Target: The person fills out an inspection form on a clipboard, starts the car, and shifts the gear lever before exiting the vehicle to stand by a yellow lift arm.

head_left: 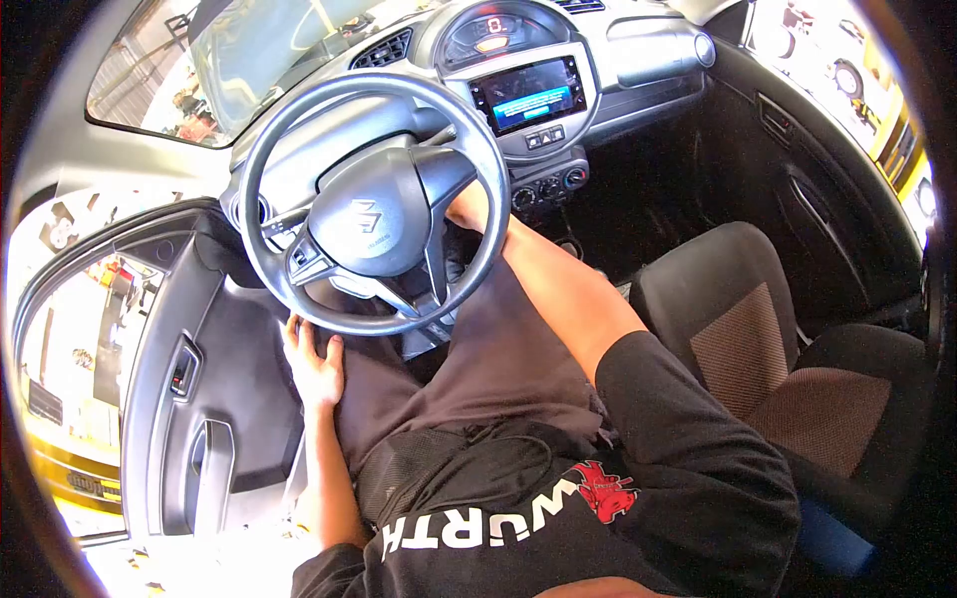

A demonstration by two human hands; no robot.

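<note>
My left hand (315,365) rests by my left thigh just under the lower rim of the steering wheel (261,249). Its fingers are apart and nothing is in them. My right hand (469,208) reaches behind the wheel's right side, at the steering column. The wheel's spoke and rim cover most of that hand, so its fingers and anything in them are hidden. A stalk (283,225) sticks out behind the wheel on the left. Above it all, the instrument cluster (493,40) is lit.
A lit touchscreen (538,95) with a blue message box sits in the centre dash, above the climate knobs (550,186). The driver's door panel (234,339) is at my left, the passenger seat (713,289) at my right. Yellow vehicles show outside.
</note>
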